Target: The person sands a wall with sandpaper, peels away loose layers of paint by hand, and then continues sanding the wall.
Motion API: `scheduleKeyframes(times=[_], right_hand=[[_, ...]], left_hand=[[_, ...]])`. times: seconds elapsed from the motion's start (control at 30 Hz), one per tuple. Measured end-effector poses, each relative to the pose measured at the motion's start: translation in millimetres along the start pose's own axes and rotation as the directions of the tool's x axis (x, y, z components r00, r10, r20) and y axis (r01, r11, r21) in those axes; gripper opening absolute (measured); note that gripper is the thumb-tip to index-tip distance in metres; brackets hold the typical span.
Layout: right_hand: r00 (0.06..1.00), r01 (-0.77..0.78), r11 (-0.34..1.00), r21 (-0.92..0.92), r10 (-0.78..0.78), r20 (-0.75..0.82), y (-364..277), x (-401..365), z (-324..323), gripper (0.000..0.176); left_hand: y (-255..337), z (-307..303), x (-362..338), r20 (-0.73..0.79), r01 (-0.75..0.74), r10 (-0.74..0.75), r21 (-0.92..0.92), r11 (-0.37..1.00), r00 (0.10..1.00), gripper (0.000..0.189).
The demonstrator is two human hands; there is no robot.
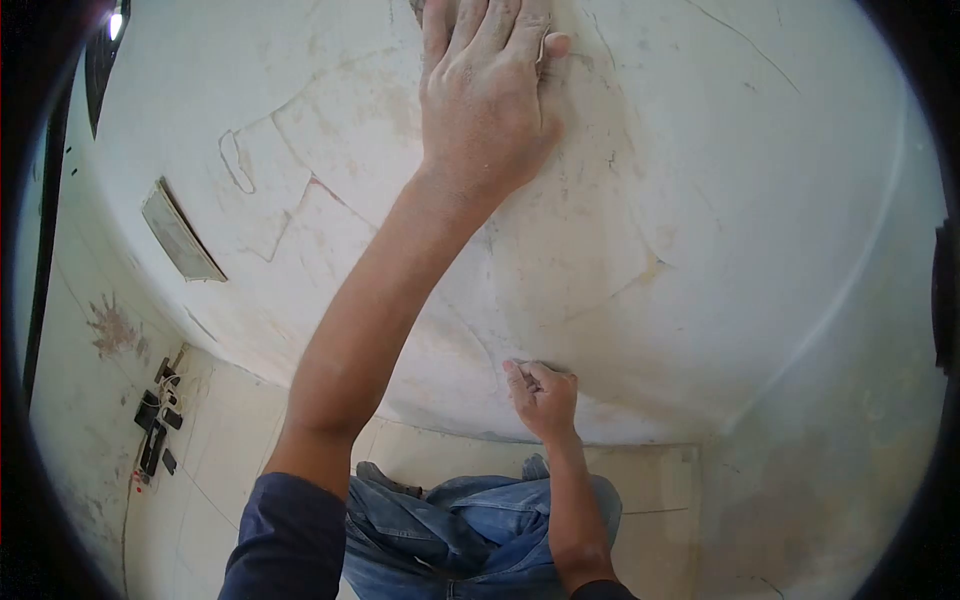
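My left hand is pressed against the pale plastered wall at the top of the view, its back towards me and dusty. The thin edge of a grey sheet, which looks like sandpaper, shows between its fingers and thumb; the rest lies hidden under the palm. Lower down, close to the foot of the wall, my right hand is closed with its fingers curled in. Whatever it may hold is not visible. Cracks and patched lines run across the plaster around both hands.
A rectangular cover plate is set in the wall on the left. Phones, cables and a black power strip lie on the tiled floor by the left wall. My bent legs in jeans are close to the wall.
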State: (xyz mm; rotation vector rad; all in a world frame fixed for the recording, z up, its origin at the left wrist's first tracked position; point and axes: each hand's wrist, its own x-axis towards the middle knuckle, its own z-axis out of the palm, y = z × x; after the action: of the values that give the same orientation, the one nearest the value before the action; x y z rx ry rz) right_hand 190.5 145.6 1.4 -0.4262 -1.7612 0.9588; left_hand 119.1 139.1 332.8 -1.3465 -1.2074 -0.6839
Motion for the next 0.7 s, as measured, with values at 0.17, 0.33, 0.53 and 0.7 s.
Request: scheduleKeyframes(times=[0.17,0.33,0.53,0.7], right_hand=[[0.999,0.042,0.999,-0.008,-0.042,-0.023,0,0,-1,0.031],[1.0,0.02,0.997,-0.068,-0.02,-0.004,-5,-1,-2,0.032],[1.0,0.003,0.998,-0.064,-0.002,0.016,-5,-2,1,0.032],[1.0,-0.009,0.999,-0.033,0.01,0.014,-1,-2,2,0.03]], left_hand=[[15,10,-67,-0.042,-0.102,0.099,-0.057,0.993,0.994,0.049],[32,14,-88,-0.018,-0.083,0.082,-0.03,0.996,0.996,0.05],[29,19,-12,-0.107,-0.189,0.181,-0.071,0.979,0.978,0.05],[28,38,17,-0.209,-0.236,0.243,0.057,0.97,0.947,0.057]])
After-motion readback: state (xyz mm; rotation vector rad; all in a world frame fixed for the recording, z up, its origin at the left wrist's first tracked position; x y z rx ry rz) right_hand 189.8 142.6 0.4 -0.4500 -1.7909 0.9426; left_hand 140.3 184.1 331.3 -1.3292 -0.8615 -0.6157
